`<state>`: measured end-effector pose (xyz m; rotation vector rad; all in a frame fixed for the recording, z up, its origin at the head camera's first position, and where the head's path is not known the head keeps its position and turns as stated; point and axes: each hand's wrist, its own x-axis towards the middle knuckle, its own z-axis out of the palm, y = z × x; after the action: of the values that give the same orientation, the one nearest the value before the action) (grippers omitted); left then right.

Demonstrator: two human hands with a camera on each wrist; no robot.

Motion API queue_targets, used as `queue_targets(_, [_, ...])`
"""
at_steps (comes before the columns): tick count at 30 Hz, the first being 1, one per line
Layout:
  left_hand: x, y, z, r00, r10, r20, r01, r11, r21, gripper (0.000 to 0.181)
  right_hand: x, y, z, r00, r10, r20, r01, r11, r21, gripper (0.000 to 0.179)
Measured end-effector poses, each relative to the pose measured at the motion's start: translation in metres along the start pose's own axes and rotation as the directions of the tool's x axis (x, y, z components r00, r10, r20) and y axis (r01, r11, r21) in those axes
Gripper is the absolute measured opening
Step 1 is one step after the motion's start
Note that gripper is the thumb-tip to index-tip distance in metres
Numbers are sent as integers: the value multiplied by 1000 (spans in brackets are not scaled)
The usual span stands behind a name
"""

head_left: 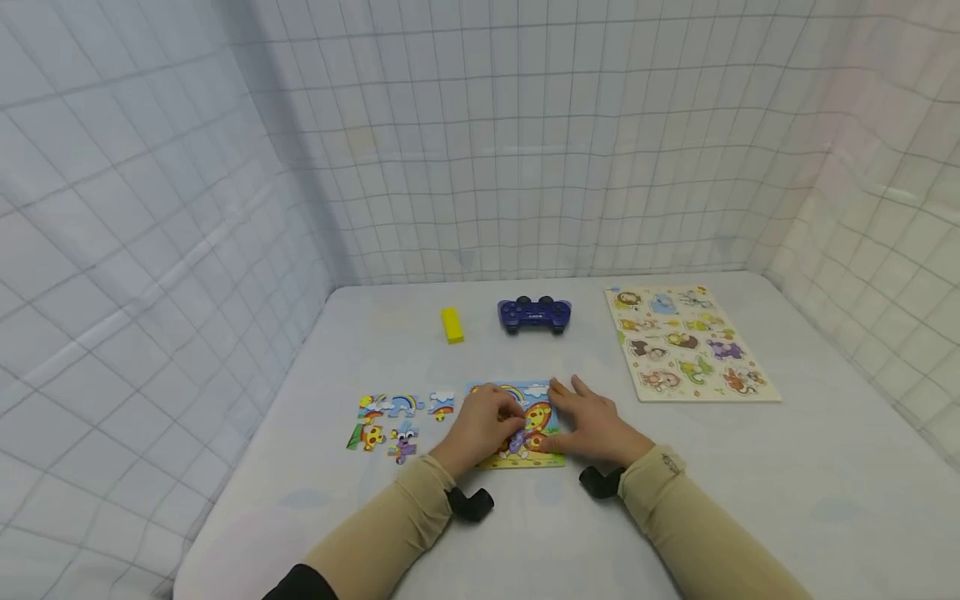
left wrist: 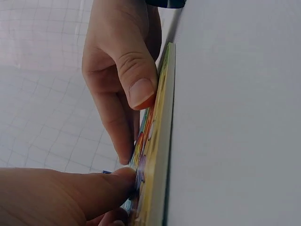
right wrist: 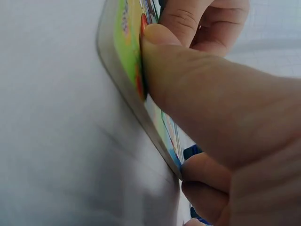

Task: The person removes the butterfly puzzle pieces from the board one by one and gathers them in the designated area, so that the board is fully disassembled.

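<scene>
Jigsaw board (head_left: 534,417) lying flat at centre near edge of white surface (head_left: 750,483), much of picture showing: rainbow, clouds, giraffe-like figure. Purple piece (head_left: 517,442) under left fingertips on board, seemingly being pressed in; seated or not, cannot tell. Left hand (head_left: 483,429) with fingers curled down onto board, thumb and forefinger close together at that piece. Right hand (head_left: 592,425) flat over right part of board, fingers fairly straight and together, thumb pressed on near edge in wrist view. Judged partly done: five or so loose pieces (head_left: 397,421) lying apart just left of board, face up, untouched. Exact count of open gaps hidden by hands.

Farther out: yellow block (head_left: 452,324) and blue game controller (head_left: 534,314) side by side beyond board. Animal peg puzzle (head_left: 690,342) far right, every slot seemingly filled. Checked white cloth backdrop (head_left: 480,133) on three sides.
</scene>
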<state>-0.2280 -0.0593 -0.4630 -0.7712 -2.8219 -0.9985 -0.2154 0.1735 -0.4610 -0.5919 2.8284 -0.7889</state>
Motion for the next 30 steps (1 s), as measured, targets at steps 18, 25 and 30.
queue_targets(18, [-2, -2, 2, 1000, 7, -28, -3, 994, 112, 8, 2, 0, 0, 1000, 6, 25, -6, 1000, -16, 94])
queue_targets(25, [-4, 1, 0, 999, 1, -51, 2, 999, 48, 7, 3, 0, -1, 1000, -6, 21, 6, 1000, -21, 93])
queue_targets(30, [-5, 1, 1, 999, -5, -53, 6, 1000, 12, 7, 1, -2, -1, 1000, -7, 22, 7, 1000, -15, 93])
